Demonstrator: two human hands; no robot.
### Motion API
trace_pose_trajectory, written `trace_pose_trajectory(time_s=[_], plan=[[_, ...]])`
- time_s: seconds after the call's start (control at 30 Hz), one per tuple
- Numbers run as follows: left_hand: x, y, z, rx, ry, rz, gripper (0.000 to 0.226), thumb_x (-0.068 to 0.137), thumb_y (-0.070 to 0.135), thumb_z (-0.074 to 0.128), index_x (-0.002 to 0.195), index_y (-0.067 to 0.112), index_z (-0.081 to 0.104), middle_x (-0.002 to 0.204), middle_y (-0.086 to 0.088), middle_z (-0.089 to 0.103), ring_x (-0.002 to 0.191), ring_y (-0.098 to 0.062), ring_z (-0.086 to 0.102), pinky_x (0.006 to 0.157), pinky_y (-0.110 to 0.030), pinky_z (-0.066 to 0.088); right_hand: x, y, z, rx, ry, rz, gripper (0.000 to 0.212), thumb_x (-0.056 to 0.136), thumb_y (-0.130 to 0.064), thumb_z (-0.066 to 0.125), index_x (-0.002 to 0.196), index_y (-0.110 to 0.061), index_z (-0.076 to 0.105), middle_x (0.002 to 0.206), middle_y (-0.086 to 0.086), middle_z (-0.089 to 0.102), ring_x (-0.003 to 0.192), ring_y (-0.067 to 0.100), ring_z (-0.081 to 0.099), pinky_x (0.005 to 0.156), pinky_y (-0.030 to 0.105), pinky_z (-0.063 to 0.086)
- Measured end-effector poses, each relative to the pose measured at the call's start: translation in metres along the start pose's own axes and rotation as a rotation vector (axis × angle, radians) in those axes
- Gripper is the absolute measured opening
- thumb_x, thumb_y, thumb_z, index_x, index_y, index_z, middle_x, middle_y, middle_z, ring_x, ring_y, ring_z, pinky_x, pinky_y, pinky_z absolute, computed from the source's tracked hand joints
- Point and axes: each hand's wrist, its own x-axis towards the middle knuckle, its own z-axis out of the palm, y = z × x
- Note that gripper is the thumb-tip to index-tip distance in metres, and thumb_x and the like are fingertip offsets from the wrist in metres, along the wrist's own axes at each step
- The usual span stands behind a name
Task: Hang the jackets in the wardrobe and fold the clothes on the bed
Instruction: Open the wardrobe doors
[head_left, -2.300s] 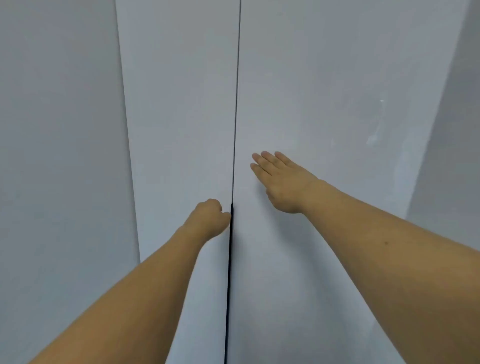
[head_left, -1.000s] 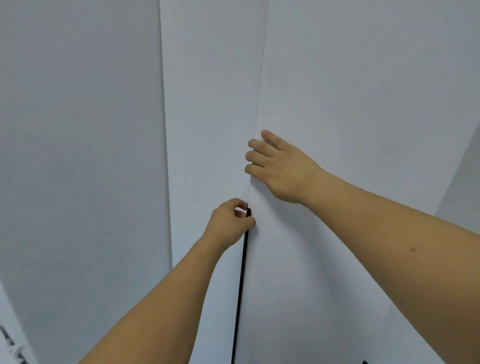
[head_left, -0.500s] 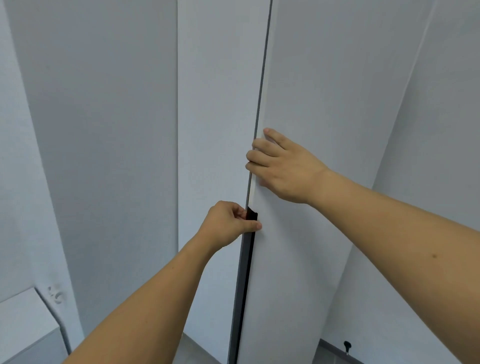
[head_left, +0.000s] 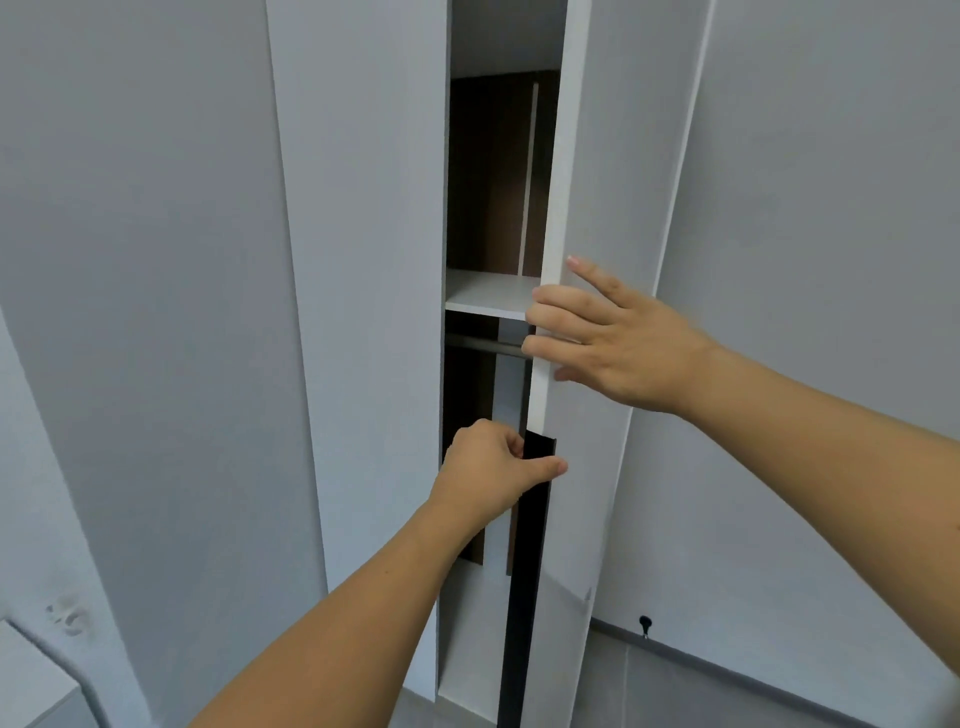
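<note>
A white wardrobe stands in front of me with its right door (head_left: 597, 156) swung partly open. My left hand (head_left: 493, 470) grips the black handle strip (head_left: 530, 519) on that door's edge, thumb across its front. My right hand (head_left: 613, 343) holds the door's white edge higher up, fingers curled round it. Through the gap I see a white shelf (head_left: 488, 293), a metal hanging rail (head_left: 483, 344) below it and a dark brown back panel (head_left: 488, 171). No jackets or clothes are in view.
The wardrobe's left door (head_left: 358, 260) stays closed. A grey wall (head_left: 831, 234) runs on the right down to a skirting board with a small black door stop (head_left: 644, 622). A white cabinet corner (head_left: 31, 691) sits at the lower left.
The right wardrobe door has swung open from shut, showing the shelf and rail. My right hand went from flat on the panel to holding its edge; my left hand kept hold of the handle.
</note>
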Motion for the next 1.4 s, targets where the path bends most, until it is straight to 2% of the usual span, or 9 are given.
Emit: trace_pose_trajectory(time_s=[0.1,0.3,0.5,0.63,0.73,0.83,1.0,1.2,1.4], plan=[[-0.008,0.010,0.013,0.001,0.002,0.019,0.047,0.067,0.063,0.076,0.057,0.022,0.055,0.046,0.009,0.047,0.043,-0.003,0.052,0.046,-0.017,0.039,-0.015,-0.002,-0.011,-0.011,-0.058,0.037,0.036,0.094,-0.029,0.059,0.126,-0.013,0.057,0.134,0.015,0.050,0.137,0.036,0.037,0.118,0.055,0.021],[-0.023,0.032,0.028,-0.002,-0.004,0.064,0.041,0.073,0.059,0.074,0.063,0.023,0.057,0.056,0.004,0.057,0.050,-0.008,0.059,0.047,-0.014,0.038,-0.036,-0.006,-0.036,-0.070,-0.167,0.089,0.036,0.095,-0.032,0.057,0.126,-0.014,0.058,0.135,0.014,0.051,0.136,0.035,0.039,0.119,0.052,0.021],[-0.037,0.047,0.032,0.042,-0.028,0.076,0.040,0.079,0.054,0.071,0.071,0.016,0.062,0.066,0.000,0.064,0.058,-0.011,0.064,0.051,-0.020,0.050,-0.043,-0.006,-0.056,-0.091,-0.251,0.080,0.032,0.099,-0.031,0.049,0.124,-0.013,0.057,0.130,0.014,0.052,0.132,0.035,0.041,0.120,0.053,0.015],[-0.041,0.048,0.036,0.037,-0.041,0.091,0.036,0.082,0.054,0.069,0.075,0.020,0.060,0.068,0.008,0.059,0.059,-0.005,0.059,0.050,-0.014,0.038,-0.040,-0.006,-0.064,-0.119,-0.290,0.064,0.022,0.098,-0.026,0.048,0.111,-0.012,0.060,0.115,0.011,0.055,0.118,0.032,0.048,0.120,0.051,0.014],[-0.040,0.043,0.036,0.046,-0.087,0.126,0.041,0.085,0.055,0.066,0.102,0.017,0.067,0.077,0.012,0.059,0.066,-0.003,0.056,0.055,-0.014,0.037,-0.029,-0.007,-0.069,-0.046,-0.283,0.058,0.014,0.091,-0.015,0.054,0.097,-0.009,0.065,0.099,0.011,0.058,0.101,0.030,0.054,0.116,0.050,0.028],[-0.029,0.035,0.028,0.170,-0.180,0.201,0.051,0.084,0.063,0.061,0.101,0.016,0.069,0.080,0.004,0.067,0.070,-0.008,0.062,0.057,-0.018,0.045,-0.005,-0.004,-0.073,0.033,-0.312,0.104,0.012,0.088,-0.009,0.055,0.095,-0.009,0.065,0.089,0.009,0.060,0.083,0.024,0.051,0.091,0.039,0.046],[0.014,0.006,-0.007,0.307,-0.246,0.374,0.054,0.087,0.064,0.055,0.116,0.020,0.065,0.105,0.001,0.070,0.091,-0.013,0.066,0.075,-0.027,0.052,0.047,-0.007,-0.062,0.108,-0.373,0.367,0.017,0.092,-0.013,0.047,0.100,-0.013,0.062,0.085,0.001,0.051,0.074,0.016,0.043,0.068,0.028,0.038],[0.098,-0.061,-0.090,0.472,-0.233,0.516,0.055,0.097,0.048,0.046,0.146,0.022,0.040,0.148,-0.001,0.045,0.133,-0.022,0.046,0.103,-0.035,0.041,0.137,-0.017,-0.010,0.303,-0.308,0.684,0.029,0.097,-0.019,0.046,0.125,-0.017,0.055,0.116,0.004,0.061,0.096,0.020,0.058,0.082,0.034,0.052],[0.178,-0.112,-0.157,0.714,-0.190,0.609,0.061,0.097,0.044,0.045,0.150,0.020,0.030,0.157,-0.003,0.030,0.144,-0.024,0.029,0.115,-0.038,0.027,0.217,-0.023,0.071,0.615,-0.248,1.084,0.035,0.099,-0.019,0.047,0.134,-0.020,0.049,0.130,0.002,0.056,0.108,0.018,0.058,0.085,0.025,0.047]])
